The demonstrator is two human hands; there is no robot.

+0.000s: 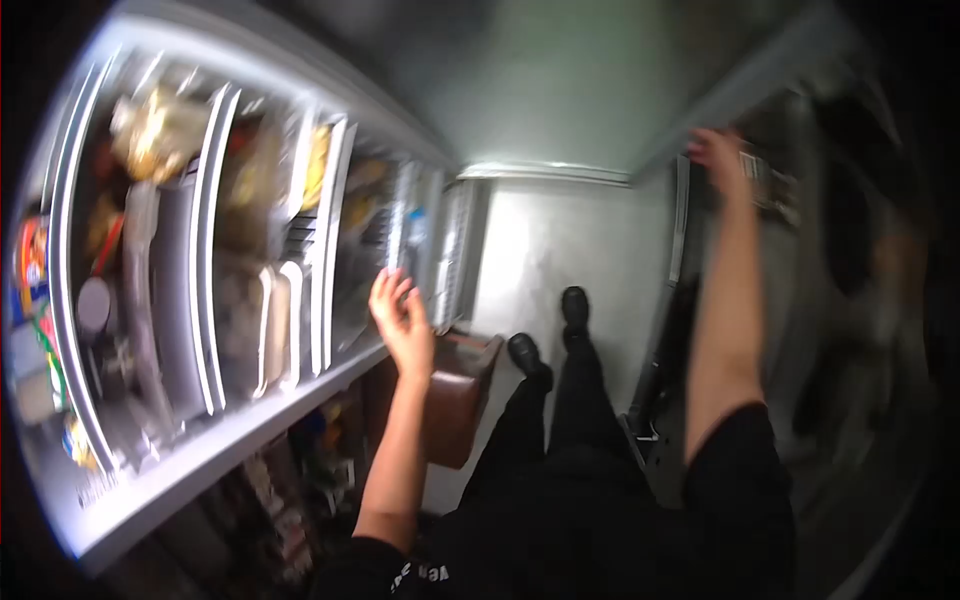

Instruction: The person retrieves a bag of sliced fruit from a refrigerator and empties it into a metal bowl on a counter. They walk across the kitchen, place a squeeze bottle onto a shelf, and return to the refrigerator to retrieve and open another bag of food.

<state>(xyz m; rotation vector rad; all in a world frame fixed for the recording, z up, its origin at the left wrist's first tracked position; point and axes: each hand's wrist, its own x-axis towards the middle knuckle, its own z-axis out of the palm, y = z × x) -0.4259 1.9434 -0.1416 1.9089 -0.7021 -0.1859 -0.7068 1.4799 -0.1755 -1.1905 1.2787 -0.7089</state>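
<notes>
On the left, a lit refrigerator [250, 415] stands open with its shelves showing. My left hand [404, 322] is raised in front of the lower shelves, near the front edge, its fingers apart and nothing in it. To the right, the fingers of my right hand [718, 158] curl at the edge of the wide grey refrigerator door [560, 95]. That hand is somewhat blurred, and its contact with the edge is partly hidden. Among the shelf contents are a bagged yellowish item [160, 130] and pale upright containers [278, 320].
A brown bin [458, 390] stands on the floor beside my legs. My black shoes [527, 352] are on the pale floor [620, 250]. Dark, blurred shelving [780, 190] fills the right side. Below the refrigerator's side edge lie cluttered items [290, 500].
</notes>
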